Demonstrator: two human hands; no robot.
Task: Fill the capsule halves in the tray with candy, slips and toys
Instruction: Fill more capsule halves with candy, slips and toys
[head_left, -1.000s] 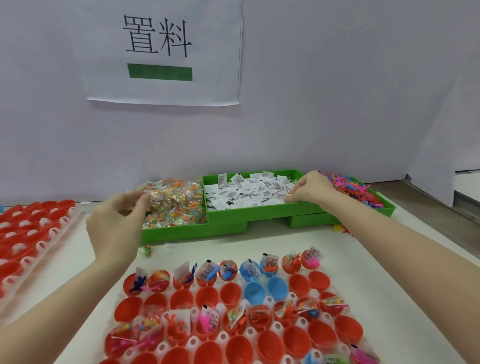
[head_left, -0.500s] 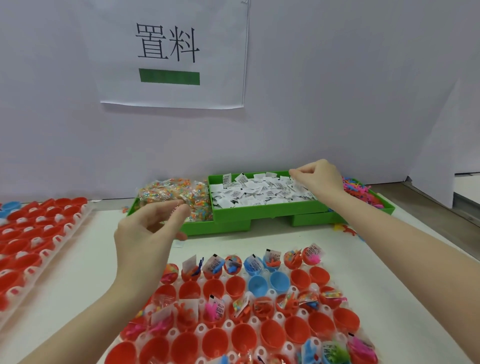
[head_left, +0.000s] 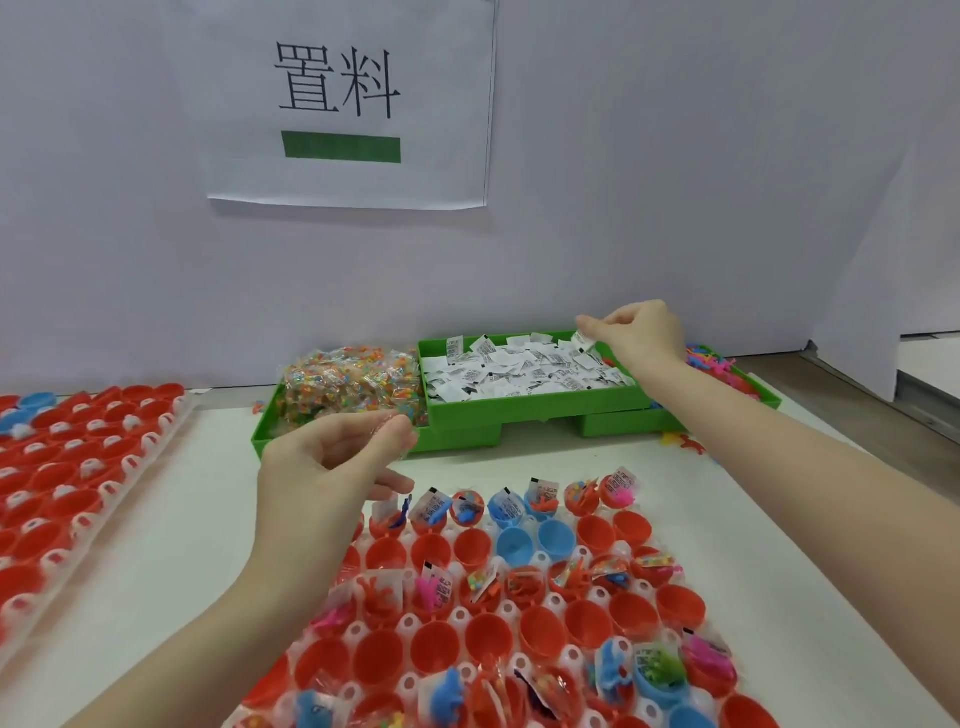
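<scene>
A paper slip (head_left: 583, 340) was pinched in the right grip (head_left: 636, 332) above the green slip bin (head_left: 530, 405) at the desk's far edge, while a clear candy packet (head_left: 387, 423) was held in the nearer left grip (head_left: 332, 467), just beyond the capsule tray (head_left: 358, 631), whose empty red halves (head_left: 431, 553) lay toward the near edge.

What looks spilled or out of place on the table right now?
A few loose toys lie on the table outside the green bins, near the right forearm, and one small piece sits left of the candy bin. The capsule tray looks orderly.
</scene>
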